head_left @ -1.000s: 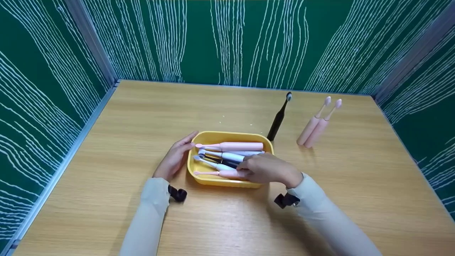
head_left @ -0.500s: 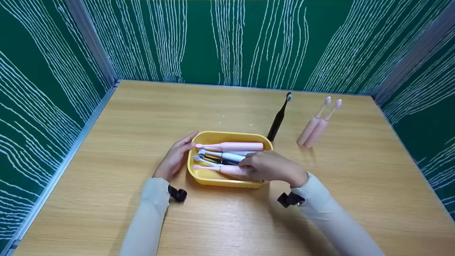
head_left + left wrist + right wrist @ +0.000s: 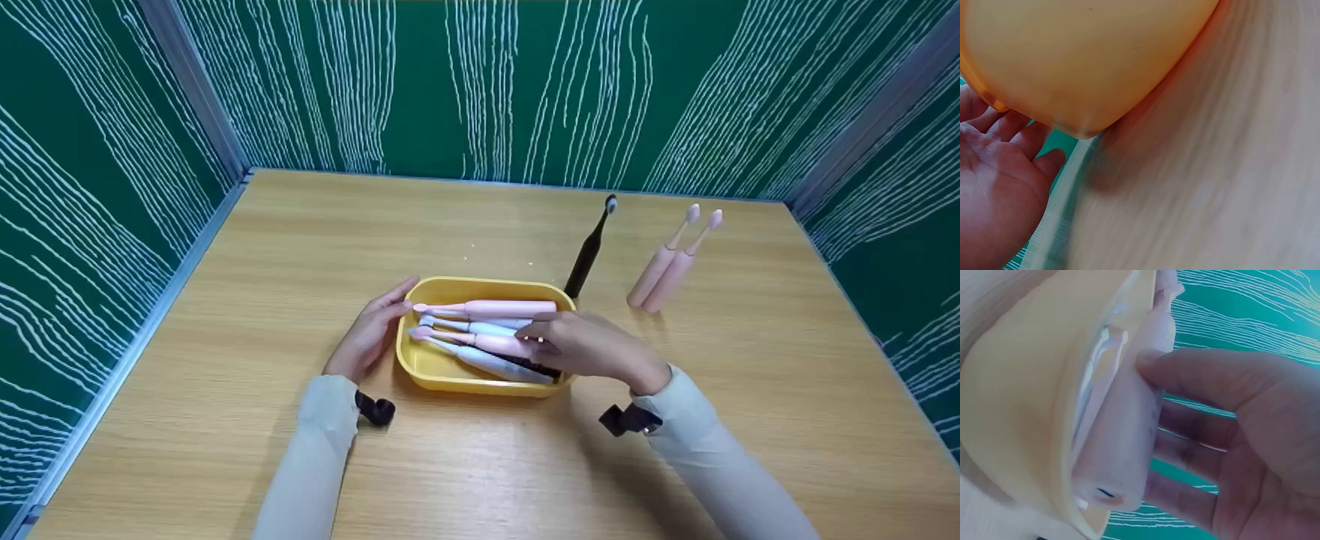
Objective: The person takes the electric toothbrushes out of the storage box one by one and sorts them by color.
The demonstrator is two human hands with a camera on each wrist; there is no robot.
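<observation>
Right fingers (image 3: 1185, 457) pinching pink toothbrush (image 3: 1120, 433) (brush end leftward), left fingers (image 3: 1030, 138) extended against yellow basket (image 3: 1084, 62)

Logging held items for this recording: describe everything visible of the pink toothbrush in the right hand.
The pink toothbrush has a smooth, plastic-looking cylindrical handle, thin neck and small head; its flat base bears a dark mark. It points lengthwise along the yellow tray, over other toothbrushes, head leftward. The right hand pinches its handle; whether it touches those beneath is unclear.
</observation>
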